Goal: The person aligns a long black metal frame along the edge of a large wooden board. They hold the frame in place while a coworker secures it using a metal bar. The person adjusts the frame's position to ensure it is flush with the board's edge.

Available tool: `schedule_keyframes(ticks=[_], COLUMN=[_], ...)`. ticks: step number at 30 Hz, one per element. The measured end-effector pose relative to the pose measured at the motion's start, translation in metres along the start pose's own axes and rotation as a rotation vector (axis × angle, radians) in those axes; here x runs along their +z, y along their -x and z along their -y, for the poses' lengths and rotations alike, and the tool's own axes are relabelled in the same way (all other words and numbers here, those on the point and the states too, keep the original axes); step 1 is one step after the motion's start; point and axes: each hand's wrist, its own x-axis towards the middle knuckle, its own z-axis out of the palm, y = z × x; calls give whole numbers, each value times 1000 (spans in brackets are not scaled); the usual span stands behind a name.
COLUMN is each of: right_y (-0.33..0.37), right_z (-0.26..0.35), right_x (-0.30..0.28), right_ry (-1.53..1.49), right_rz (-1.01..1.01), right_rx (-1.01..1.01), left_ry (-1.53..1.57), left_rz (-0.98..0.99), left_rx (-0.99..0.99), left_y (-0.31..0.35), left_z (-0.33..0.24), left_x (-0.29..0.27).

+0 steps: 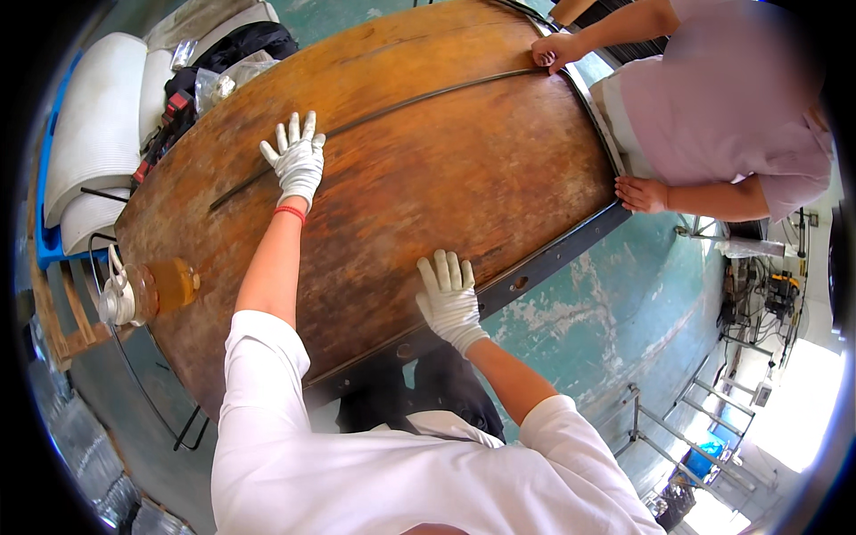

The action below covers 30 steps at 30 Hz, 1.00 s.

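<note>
- The worktop (428, 187) was a broad brown wooden slab, worn and stained, with a dark metal frame (544, 259) along its near and right edges; it gave a flat bed on which a long piece could lie full length.
- A co-worker in a pale shirt stood at the right, one hand (555, 49) on the far end of the rod and the other hand (640, 193) resting on the worktop's edge, seemingly to steady that end.
- The rod (401, 105), thin, dark and gently bowed, lay across the far half of the worktop from lower left to upper right, so both people could reach it at once.
- White padded rolls (94, 134) and a dark bag (234, 46) lay off the left edge, apart from the rod.
- An amber bottle (160, 285) with a white cap lay at the worktop's left rim, well apart from both gloved hands.
- The left hand (297, 159), in a white glove, was spread flat with fingers fanned, pressing down on or just beside the rod, likely to pin it.
- The right hand (448, 299), also gloved, lay flat and spread by the near edge, holding nothing, probably as a brace.
</note>
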Motion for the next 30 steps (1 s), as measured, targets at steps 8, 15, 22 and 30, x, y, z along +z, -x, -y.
schedule_keyframes(ticks=[8,15,22,30], right_y=[-1,-2,1,4], right_z=[2,6,5,1], right_x=[3,2,1,6], right_ry=[19,32,37,36], right_rz=[11,12,6,-86], right_rx=[-3,-7,-6,-27], left_ry=[-31,60,177,46], left_rz=[-57,-140,-170,62], left_rx=[41,8,7,49], left_y=[-10,-8,-7,24], left_z=[6,6,3,12], left_x=[-6,-1,1,-37])
